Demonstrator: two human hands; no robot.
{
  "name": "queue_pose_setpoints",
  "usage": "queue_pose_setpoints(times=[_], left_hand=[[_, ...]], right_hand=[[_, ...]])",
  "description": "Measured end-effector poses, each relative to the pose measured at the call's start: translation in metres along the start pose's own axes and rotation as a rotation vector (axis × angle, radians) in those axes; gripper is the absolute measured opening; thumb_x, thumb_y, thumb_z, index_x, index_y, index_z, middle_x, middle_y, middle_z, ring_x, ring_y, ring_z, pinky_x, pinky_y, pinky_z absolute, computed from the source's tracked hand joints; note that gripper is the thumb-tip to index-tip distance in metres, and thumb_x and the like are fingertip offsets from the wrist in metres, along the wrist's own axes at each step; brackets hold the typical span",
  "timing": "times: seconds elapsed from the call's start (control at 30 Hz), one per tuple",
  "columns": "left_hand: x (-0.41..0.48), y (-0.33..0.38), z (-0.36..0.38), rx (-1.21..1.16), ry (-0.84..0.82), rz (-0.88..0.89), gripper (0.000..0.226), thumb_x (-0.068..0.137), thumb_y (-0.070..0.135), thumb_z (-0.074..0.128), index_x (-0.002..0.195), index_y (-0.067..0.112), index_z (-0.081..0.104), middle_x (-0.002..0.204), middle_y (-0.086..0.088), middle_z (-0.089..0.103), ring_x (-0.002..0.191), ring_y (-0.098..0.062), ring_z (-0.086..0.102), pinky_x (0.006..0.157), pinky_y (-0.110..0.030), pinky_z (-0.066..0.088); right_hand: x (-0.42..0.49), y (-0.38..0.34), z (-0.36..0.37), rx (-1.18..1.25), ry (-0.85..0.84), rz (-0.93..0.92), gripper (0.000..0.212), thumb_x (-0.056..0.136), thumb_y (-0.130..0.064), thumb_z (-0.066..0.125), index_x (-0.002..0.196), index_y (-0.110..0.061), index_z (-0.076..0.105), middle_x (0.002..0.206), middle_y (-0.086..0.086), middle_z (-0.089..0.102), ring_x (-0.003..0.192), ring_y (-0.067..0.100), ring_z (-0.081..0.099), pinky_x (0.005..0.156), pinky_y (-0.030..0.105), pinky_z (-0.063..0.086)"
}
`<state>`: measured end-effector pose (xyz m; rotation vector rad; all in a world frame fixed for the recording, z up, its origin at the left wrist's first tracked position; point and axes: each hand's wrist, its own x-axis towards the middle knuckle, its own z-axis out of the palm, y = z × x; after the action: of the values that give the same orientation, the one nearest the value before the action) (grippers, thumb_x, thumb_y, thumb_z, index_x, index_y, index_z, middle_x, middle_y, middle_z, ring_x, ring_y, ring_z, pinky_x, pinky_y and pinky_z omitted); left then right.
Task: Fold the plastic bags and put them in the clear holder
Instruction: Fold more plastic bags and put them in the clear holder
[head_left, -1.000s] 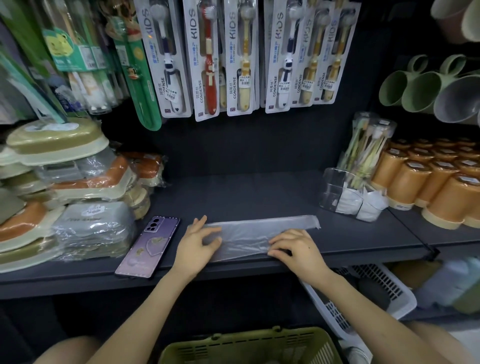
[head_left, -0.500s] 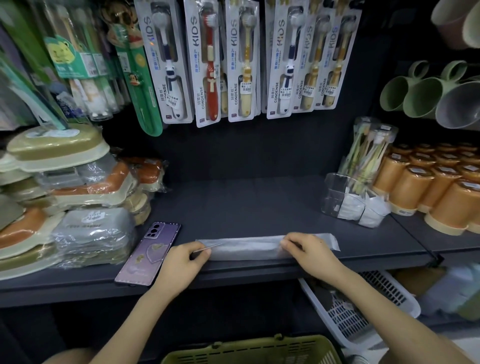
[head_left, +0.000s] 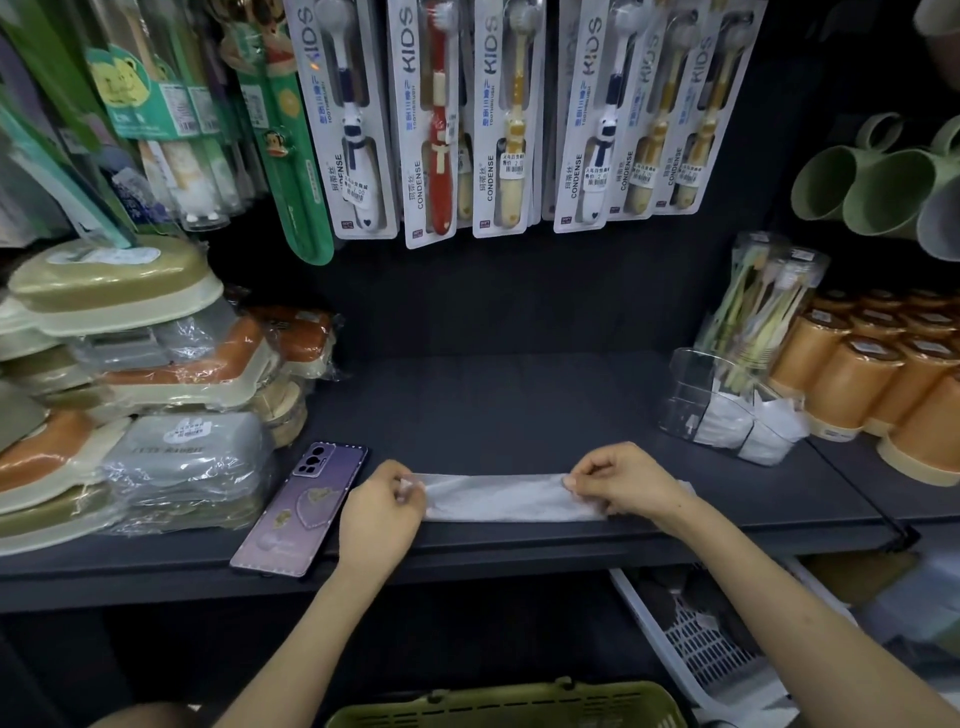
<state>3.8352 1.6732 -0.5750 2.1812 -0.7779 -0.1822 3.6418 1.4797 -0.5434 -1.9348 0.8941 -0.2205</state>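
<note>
A translucent plastic bag (head_left: 498, 498), folded into a long narrow strip, lies flat near the front edge of the dark shelf (head_left: 488, 415). My left hand (head_left: 382, 512) pinches its left end between thumb and fingers. My right hand (head_left: 626, 480) pinches the strip near its right end, whose tip pokes out past my wrist. The clear holder (head_left: 691, 395) stands at the right of the shelf, well away from both hands, with several folded white bags packed in its front compartments.
A purple phone (head_left: 301, 506) lies just left of my left hand. Wrapped soap boxes (head_left: 156, 415) are stacked at the left, orange cups (head_left: 883, 379) at the right. Packaged toothbrushes (head_left: 467, 119) hang above. A green basket (head_left: 509, 706) and white basket (head_left: 691, 639) sit below the shelf.
The bag went from a wider flattened sheet to a narrow strip folded lengthwise. Both hands moved from pressing flat on it to pinching its two ends.
</note>
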Motion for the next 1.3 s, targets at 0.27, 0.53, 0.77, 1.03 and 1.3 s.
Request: queue_pose_setpoints(times=[0.27,0.53,0.77,1.03,1.3], left_hand=[[-0.009,0.005,0.004,0.402,0.369,0.319,0.023,0.078,0.019,0.057,0.093,0.004,0.066,0.090,-0.016,0.062,0.076,-0.037,0.058,0.067,-0.040,0.042],[-0.019,0.019,0.039,0.496,-0.181,0.415,0.079,0.089,0.049,-0.002,0.145,0.013,0.041,0.155,-0.013,0.029,0.145,-0.034,0.023,0.118,-0.039,0.009],[-0.017,0.015,0.045,0.632,-0.288,0.290,0.094,0.068,0.059,-0.024,0.154,0.031,0.001,0.162,-0.008,-0.005,0.149,-0.026,-0.008,0.118,-0.037,-0.009],[-0.015,0.016,0.047,0.681,-0.308,0.282,0.096,0.065,0.064,-0.023,0.153,0.034,-0.001,0.162,-0.007,-0.006,0.149,-0.025,-0.009,0.117,-0.041,-0.012],[-0.015,0.018,0.045,0.709,-0.323,0.271,0.069,0.088,0.062,-0.006,0.152,0.037,-0.004,0.162,-0.006,-0.005,0.149,-0.026,-0.009,0.119,-0.042,-0.010]], right_hand=[[0.008,0.002,0.003,-0.150,0.042,-0.004,0.017,0.083,-0.028,0.074,0.067,-0.022,0.072,0.059,-0.002,0.066,0.055,0.013,0.058,0.054,0.026,0.050],[0.008,0.001,0.003,-0.240,0.037,-0.007,0.015,0.082,-0.029,0.072,0.069,-0.023,0.073,0.065,0.001,0.070,0.055,0.013,0.061,0.065,0.033,0.055],[0.005,-0.003,-0.003,-0.063,-0.016,0.057,0.004,0.083,-0.017,0.073,0.079,-0.017,0.073,0.067,-0.004,0.065,0.063,0.013,0.058,0.056,0.024,0.052],[-0.012,0.000,0.058,-0.921,0.378,-0.555,0.036,0.085,-0.036,0.050,0.113,-0.027,0.071,0.114,-0.001,0.070,0.108,0.023,0.065,0.100,0.052,0.043],[-0.034,0.049,0.023,-0.880,0.104,-0.140,0.109,0.056,-0.077,-0.037,0.150,-0.046,0.008,0.162,-0.010,0.000,0.148,0.012,-0.006,0.116,0.048,-0.013]])
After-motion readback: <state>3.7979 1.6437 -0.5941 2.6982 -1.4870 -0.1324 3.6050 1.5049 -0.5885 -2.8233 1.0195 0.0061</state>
